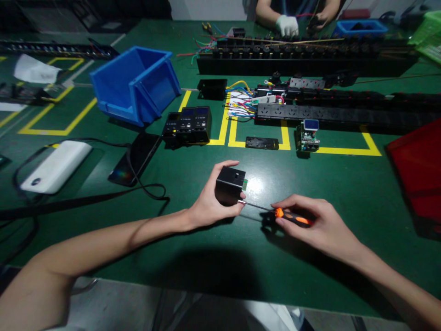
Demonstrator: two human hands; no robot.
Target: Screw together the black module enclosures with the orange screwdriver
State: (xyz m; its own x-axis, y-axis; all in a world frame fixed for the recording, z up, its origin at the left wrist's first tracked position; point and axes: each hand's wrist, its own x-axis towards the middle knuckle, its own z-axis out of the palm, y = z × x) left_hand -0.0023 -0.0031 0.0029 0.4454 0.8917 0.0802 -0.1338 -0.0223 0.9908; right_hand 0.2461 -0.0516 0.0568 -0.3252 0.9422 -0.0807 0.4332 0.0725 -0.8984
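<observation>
Plausibly, screwdriver [292, 218] pinched in right hand [319, 223], at four o'clock of black housing [229, 185], could slip if left hand [208, 202], clasping that housing, wavers.

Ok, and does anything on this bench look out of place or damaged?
Nothing looks spilled or plainly damaged. A black cable does look untidy, trailing loosely over the smartphone beside the white power bank. The black housing in the left hand and screwdriver in the right hand show nothing odd.
</observation>
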